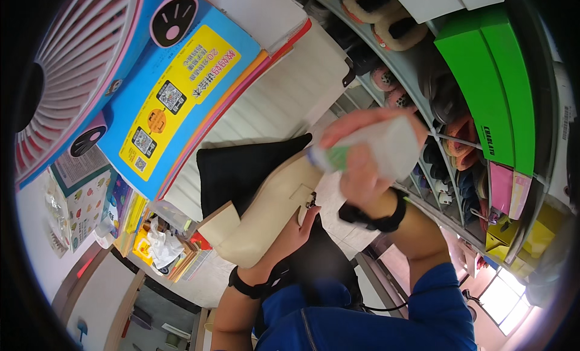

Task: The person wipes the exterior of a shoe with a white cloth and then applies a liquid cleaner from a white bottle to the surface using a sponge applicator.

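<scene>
My left hand [292,237] grips a cream heeled shoe [276,201] from below, its thumb or a finger near a small dark buckle [311,200]. The shoe lies turned on its side, with its block heel [221,222] towards the left and its toe towards my right hand. My right hand [362,169] is blurred and closed around a white bottle [394,145] with a green label patch. The bottle's bluish end is at the toe; whether it touches I cannot tell. Behind the shoe is a black cloth [240,169].
A white ridged surface [267,111] lies beyond the cloth. Books with a blue cover [181,92] and a pink-and-blue fan [86,65] stand at upper left. On the right, a metal shoe rack [435,133] holds several shoes and a green box [489,88].
</scene>
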Demonstrator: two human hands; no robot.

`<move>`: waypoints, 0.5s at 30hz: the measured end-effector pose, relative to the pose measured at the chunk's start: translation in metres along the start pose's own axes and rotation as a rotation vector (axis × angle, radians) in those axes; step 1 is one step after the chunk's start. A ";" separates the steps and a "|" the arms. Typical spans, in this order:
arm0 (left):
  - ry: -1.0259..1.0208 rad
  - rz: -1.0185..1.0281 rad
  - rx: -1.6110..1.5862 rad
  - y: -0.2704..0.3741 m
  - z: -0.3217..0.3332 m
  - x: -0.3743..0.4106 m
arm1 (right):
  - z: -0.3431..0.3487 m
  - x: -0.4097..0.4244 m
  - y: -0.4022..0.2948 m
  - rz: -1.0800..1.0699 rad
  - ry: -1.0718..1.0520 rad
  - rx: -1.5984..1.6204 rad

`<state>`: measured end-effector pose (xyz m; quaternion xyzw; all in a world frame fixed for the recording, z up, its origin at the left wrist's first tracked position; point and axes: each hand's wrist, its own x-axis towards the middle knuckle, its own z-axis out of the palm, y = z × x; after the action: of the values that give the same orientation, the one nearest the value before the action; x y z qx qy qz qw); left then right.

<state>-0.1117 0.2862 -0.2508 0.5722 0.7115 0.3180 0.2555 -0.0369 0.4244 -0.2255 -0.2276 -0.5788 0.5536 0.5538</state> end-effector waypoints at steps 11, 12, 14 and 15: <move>-0.035 -0.033 -0.141 -0.009 0.013 -0.007 | 0.002 -0.004 0.005 -0.124 -0.188 -0.045; -0.025 -0.013 -0.196 -0.012 0.015 -0.008 | 0.002 -0.001 0.005 -0.143 -0.271 -0.045; -0.132 -0.024 -0.083 -0.015 0.010 -0.011 | -0.011 -0.006 0.015 -0.061 -0.275 -0.004; -0.124 -0.055 -0.096 -0.009 0.005 -0.007 | -0.013 -0.001 0.013 0.004 -0.159 -0.027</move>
<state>-0.1122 0.2788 -0.2612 0.5581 0.6938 0.3083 0.3348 -0.0301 0.4325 -0.2404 -0.1915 -0.6281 0.5631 0.5018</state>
